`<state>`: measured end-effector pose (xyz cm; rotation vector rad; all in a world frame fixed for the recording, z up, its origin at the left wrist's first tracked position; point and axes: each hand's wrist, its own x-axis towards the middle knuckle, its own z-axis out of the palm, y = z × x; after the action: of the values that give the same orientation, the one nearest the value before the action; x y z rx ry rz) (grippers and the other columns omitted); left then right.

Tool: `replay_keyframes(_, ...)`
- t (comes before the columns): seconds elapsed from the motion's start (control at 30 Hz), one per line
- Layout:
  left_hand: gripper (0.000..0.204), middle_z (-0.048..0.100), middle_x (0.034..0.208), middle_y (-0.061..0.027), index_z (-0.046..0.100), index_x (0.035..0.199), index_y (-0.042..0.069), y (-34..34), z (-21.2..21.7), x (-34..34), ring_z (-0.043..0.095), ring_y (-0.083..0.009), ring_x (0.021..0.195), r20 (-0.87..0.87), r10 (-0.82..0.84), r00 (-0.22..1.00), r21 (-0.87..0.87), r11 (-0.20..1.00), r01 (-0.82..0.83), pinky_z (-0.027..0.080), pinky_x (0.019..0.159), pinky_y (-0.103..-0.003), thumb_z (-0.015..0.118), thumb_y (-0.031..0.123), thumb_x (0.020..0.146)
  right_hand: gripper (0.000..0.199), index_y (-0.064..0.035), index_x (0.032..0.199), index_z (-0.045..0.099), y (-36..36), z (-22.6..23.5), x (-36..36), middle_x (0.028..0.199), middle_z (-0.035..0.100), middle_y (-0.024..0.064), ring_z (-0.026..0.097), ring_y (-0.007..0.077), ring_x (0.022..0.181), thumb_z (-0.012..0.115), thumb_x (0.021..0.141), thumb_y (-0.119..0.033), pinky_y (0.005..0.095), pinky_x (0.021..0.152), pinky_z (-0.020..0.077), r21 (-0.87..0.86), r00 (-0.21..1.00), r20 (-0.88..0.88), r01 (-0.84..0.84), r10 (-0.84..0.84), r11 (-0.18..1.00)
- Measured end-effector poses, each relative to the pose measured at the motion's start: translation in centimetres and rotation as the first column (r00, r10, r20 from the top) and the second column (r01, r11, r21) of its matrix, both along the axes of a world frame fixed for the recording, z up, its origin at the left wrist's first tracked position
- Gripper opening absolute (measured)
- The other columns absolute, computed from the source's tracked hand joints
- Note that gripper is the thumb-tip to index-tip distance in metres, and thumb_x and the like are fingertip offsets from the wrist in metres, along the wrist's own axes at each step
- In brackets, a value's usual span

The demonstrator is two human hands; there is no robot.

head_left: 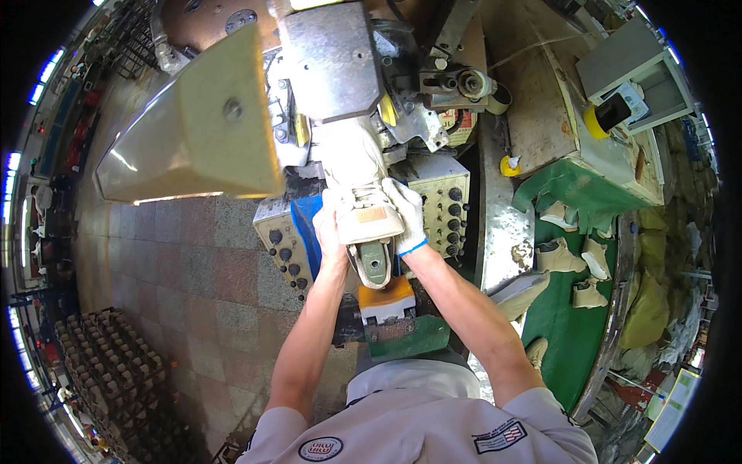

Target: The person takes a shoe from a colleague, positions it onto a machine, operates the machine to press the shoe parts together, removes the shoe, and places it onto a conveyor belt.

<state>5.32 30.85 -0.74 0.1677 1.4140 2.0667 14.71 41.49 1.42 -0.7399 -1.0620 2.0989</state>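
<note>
A beige lace-up shoe upper (357, 172) sits between my hands, its toe end under the machine's metal block (331, 66). At its near end, a grey-green shoe last (376, 263) shows inside the open heel. My left hand (330, 230) is closed against the upper's left side. My right hand (407, 215), in a white glove with a blue cuff, wraps round the right side. Fingers beneath the upper are hidden. Just below the heel is an orange-brown pad (386, 292) on a metal bracket.
A large yellowish guard (197, 127) juts out at left. Control boxes with black knobs (454, 213) flank the work. To the right, a green-covered bench (572, 309) bears several beige uppers (560, 257). A rack of stacked pieces (108, 363) stands lower left.
</note>
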Motion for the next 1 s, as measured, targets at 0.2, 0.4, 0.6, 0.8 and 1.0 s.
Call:
replay_keyframes(0.2, 0.049, 0.072, 0.107, -0.0082, 0.067, 0.118, -0.006, -2.0, 0.7, 0.2, 0.067, -0.0131, 0.096, -0.130, -0.054, 0.990, -0.146, 0.989, 0.035, 0.053, 0.085, -0.028, 0.051, 0.039, 0.107, 0.041, 0.0045, 0.124, 0.066, 0.3, 0.1, 1.7, 0.122, 0.068, 0.0080, 0.064, 0.0139, 0.103, 0.067, 0.099, -0.028, 0.0259, 0.091, 0.0497, -0.001, 0.989, 0.142, 0.045, -0.045, 0.999)
replay_keyframes(0.4, 0.068, 0.066, 0.127, -0.0265, 0.055, 0.137, -0.005, -13.2, -8.4, 8.8, 0.064, -0.0371, 0.119, -0.202, -0.153, 0.968, -0.794, 0.603, -0.070, 0.049, 0.100, -0.043, 0.076, 0.034, 0.086, 0.043, 0.0097, 0.144, 0.042, 1.2, 0.7, 15.9, 0.133, 0.060, 0.0247, 0.067, 0.0334, 0.113, 0.041, 0.107, -0.013, 0.0382, 0.088, 0.0617, 0.156, 0.992, 0.052, 0.110, -0.119, 0.982)
replay_keyframes(0.6, 0.083, 0.066, 0.120, -0.0294, 0.038, 0.148, 0.001, -12.9, -15.6, 13.0, 0.063, -0.0473, 0.114, -0.227, -0.105, 0.968, -0.737, 0.668, -0.100, 0.049, 0.095, -0.049, 0.077, 0.030, 0.081, 0.045, 0.0086, 0.143, 0.043, -2.9, 2.4, 23.2, 0.132, 0.060, 0.0274, 0.069, 0.0356, 0.110, 0.048, 0.105, -0.015, 0.0390, 0.083, 0.0625, 0.114, 0.927, 0.226, 0.281, -0.301, 0.953)
replay_keyframes(0.8, 0.059, 0.072, 0.112, -0.0211, 0.063, 0.124, -0.004, -12.6, -13.9, 10.9, 0.070, -0.0309, 0.102, -0.175, -0.030, 0.984, -0.530, 0.845, -0.069, 0.053, 0.092, -0.039, 0.086, 0.015, 0.073, 0.045, 0.0090, 0.143, 0.042, -3.1, 3.6, 22.4, 0.133, 0.059, 0.0289, 0.068, 0.0384, 0.111, 0.046, 0.105, -0.015, 0.0402, 0.083, 0.0626, 0.088, 0.946, 0.255, 0.183, -0.200, 0.979)
replay_keyframes(1.0, 0.054, 0.075, 0.107, -0.0131, 0.069, 0.117, -0.004, -17.0, -12.2, 9.4, 0.071, -0.0193, 0.095, -0.015, -0.013, 1.000, -0.360, 0.933, 0.006, 0.055, 0.089, -0.034, 0.089, 0.008, 0.068, 0.044, 0.0127, 0.136, 0.045, -3.8, 6.3, 20.0, 0.131, 0.059, 0.0312, 0.068, 0.0435, 0.109, 0.049, 0.105, -0.018, 0.0421, 0.080, 0.0636, 0.085, 0.971, 0.215, 0.082, -0.099, 0.993)
